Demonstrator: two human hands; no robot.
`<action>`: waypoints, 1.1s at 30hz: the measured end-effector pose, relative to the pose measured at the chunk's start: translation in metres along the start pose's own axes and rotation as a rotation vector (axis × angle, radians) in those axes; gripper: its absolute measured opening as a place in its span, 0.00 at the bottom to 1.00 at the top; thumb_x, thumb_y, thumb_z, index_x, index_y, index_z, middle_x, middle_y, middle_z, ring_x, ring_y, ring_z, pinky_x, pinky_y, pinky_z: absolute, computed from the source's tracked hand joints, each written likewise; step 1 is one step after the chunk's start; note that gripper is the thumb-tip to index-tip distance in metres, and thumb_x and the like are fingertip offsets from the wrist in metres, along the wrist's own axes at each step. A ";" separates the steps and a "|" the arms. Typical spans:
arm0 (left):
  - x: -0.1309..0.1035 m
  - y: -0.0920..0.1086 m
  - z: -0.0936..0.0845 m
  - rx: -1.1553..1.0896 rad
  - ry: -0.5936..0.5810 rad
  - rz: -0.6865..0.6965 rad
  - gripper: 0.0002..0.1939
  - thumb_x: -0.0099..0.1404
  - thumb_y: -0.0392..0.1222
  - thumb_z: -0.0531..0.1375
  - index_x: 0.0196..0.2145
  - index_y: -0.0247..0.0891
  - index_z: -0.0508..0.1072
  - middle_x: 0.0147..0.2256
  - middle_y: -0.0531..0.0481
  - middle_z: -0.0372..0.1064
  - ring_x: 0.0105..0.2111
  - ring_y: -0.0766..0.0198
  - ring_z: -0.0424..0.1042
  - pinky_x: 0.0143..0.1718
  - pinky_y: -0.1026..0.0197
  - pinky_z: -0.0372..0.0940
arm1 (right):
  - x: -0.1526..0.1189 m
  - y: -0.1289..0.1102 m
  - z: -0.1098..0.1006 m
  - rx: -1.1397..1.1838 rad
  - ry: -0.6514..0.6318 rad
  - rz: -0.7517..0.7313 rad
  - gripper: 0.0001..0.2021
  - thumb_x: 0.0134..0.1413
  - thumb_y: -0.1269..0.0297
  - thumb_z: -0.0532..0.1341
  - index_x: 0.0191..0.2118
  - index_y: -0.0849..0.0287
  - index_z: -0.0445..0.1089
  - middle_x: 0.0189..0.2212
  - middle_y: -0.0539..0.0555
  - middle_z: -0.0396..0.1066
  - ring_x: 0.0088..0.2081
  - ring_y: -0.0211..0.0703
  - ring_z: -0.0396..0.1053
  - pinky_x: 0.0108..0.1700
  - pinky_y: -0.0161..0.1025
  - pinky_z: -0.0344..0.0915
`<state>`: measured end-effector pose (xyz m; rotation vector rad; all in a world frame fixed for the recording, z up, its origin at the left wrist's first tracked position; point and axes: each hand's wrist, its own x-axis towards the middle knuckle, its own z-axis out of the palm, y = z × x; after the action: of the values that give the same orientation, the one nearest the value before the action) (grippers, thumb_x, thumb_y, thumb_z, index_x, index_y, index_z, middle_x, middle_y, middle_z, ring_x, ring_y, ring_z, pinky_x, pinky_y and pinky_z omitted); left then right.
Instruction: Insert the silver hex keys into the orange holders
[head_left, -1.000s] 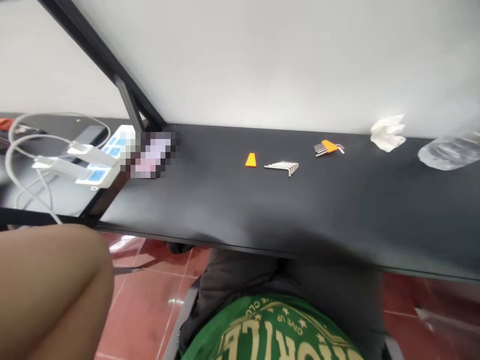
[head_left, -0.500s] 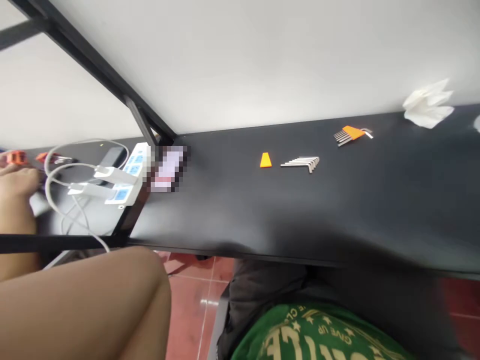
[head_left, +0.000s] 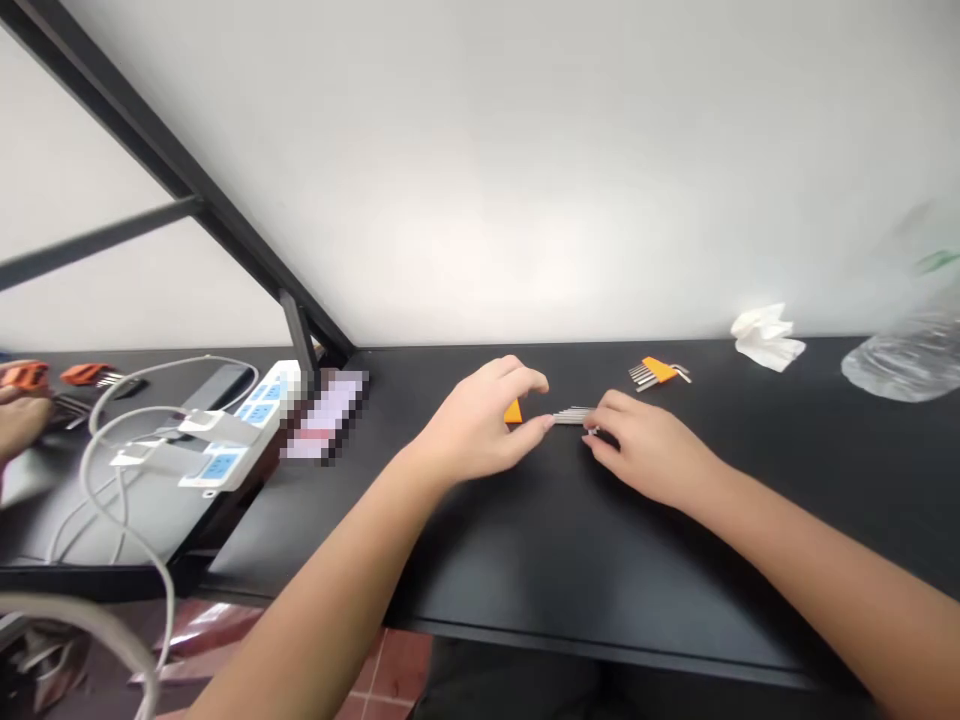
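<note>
My left hand (head_left: 487, 415) hovers over the black tabletop, thumb and fingers apart, holding nothing. Partly behind its fingers shows an orange plastic holder (head_left: 513, 412). A row of silver hex keys (head_left: 571, 415) lies between my two hands, near my left thumb tip. The fingers of my right hand (head_left: 645, 445) are curled around the right end of the row, covering the bent ends. Behind my right hand lies a second orange holder (head_left: 658, 369) with several hex keys in it.
A white power strip (head_left: 259, 420) with plugs and cables is at left, beside a blurred phone (head_left: 326, 415) and black metal frame (head_left: 247, 235). Crumpled tissue (head_left: 766, 337) and a clear plastic item (head_left: 907, 355) lie at right. Another person's hand (head_left: 21, 425) is far left.
Both my hands have come into view over the tabletop, the right one onto the loose hex keys. The view has tilted up and shifted. The other person's arm has largely left the view.
</note>
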<state>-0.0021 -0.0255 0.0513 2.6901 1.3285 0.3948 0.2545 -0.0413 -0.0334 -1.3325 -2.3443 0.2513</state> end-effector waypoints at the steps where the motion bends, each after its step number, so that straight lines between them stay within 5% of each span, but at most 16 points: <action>1: 0.004 -0.010 0.001 0.004 -0.040 -0.021 0.29 0.66 0.53 0.65 0.62 0.42 0.69 0.54 0.43 0.69 0.53 0.51 0.70 0.54 0.51 0.69 | 0.004 -0.003 0.005 -0.034 -0.013 0.000 0.07 0.66 0.64 0.59 0.44 0.54 0.75 0.41 0.55 0.72 0.33 0.42 0.71 0.36 0.41 0.69; 4: 0.010 -0.040 0.011 -0.033 -0.184 -0.118 0.43 0.58 0.56 0.71 0.67 0.42 0.65 0.57 0.41 0.67 0.55 0.46 0.69 0.56 0.48 0.67 | 0.014 -0.006 0.018 -0.110 -0.033 -0.023 0.08 0.65 0.67 0.58 0.44 0.53 0.74 0.40 0.56 0.70 0.34 0.46 0.72 0.35 0.43 0.68; 8: 0.010 -0.063 0.020 -0.119 -0.219 -0.156 0.28 0.62 0.53 0.68 0.59 0.46 0.73 0.55 0.45 0.68 0.54 0.50 0.69 0.56 0.50 0.66 | 0.017 -0.004 0.026 -0.148 0.002 -0.032 0.09 0.65 0.69 0.55 0.38 0.54 0.73 0.37 0.58 0.70 0.35 0.49 0.71 0.36 0.47 0.68; 11: 0.008 -0.063 0.020 -0.150 -0.253 -0.174 0.18 0.62 0.48 0.67 0.50 0.46 0.75 0.52 0.48 0.70 0.51 0.52 0.70 0.56 0.50 0.65 | 0.013 -0.006 0.031 -0.131 0.031 0.010 0.08 0.61 0.69 0.57 0.31 0.51 0.69 0.33 0.58 0.69 0.31 0.50 0.70 0.34 0.48 0.66; 19: 0.004 -0.047 0.024 -0.293 -0.297 -0.131 0.20 0.58 0.39 0.69 0.48 0.44 0.72 0.49 0.49 0.72 0.47 0.56 0.71 0.49 0.55 0.67 | 0.002 -0.018 0.044 0.054 -0.047 0.136 0.09 0.53 0.67 0.59 0.27 0.50 0.58 0.27 0.52 0.68 0.20 0.43 0.63 0.22 0.44 0.53; 26: 0.006 -0.045 0.029 -0.417 -0.173 0.097 0.32 0.63 0.35 0.67 0.63 0.47 0.68 0.53 0.47 0.72 0.50 0.59 0.73 0.52 0.57 0.70 | 0.002 -0.007 0.025 0.325 -0.059 0.107 0.08 0.64 0.70 0.55 0.32 0.52 0.62 0.27 0.49 0.67 0.26 0.40 0.66 0.27 0.37 0.60; 33: 0.005 -0.048 0.037 -0.380 0.001 0.245 0.32 0.64 0.34 0.68 0.64 0.44 0.68 0.52 0.43 0.73 0.51 0.58 0.74 0.52 0.57 0.72 | 0.000 -0.004 0.021 0.425 -0.062 0.086 0.08 0.65 0.70 0.55 0.33 0.54 0.63 0.27 0.47 0.65 0.27 0.37 0.62 0.29 0.35 0.58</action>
<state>-0.0252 0.0084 0.0068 2.5257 0.8206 0.6039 0.2422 -0.0425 -0.0513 -1.2244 -2.1225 0.7790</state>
